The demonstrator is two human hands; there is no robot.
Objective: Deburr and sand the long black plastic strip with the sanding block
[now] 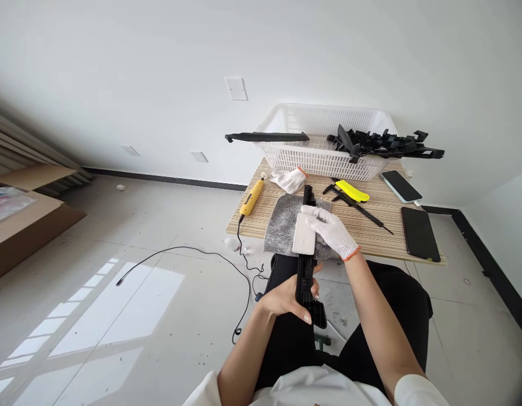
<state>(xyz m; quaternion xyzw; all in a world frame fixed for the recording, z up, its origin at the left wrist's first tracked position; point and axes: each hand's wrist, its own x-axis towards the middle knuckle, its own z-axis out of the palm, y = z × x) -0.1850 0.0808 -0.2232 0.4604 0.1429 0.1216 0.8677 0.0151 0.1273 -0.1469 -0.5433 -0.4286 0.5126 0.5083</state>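
Note:
My bare left hand (288, 298) grips the near end of a long black plastic part (304, 277), its thumb lying along the top. The part points away from me, its far end over a grey cloth (281, 217) on the small table. My right hand (328, 228), in a white knit glove with an orange cuff, has its fingers closed on a flat white rectangular block (303, 234) with rounded corners. That block lies across the middle of the black part; whether it presses on it is hard to see.
On the wood-patterned table (244, 225) are a yellow corded hand tool (252, 197), a spare glove (289, 180), a black caliper (362, 210), a yellow utility knife (352, 190) and two phones (401, 186) (420, 234). Behind, a white basket (294, 155) holds black parts (379, 144).

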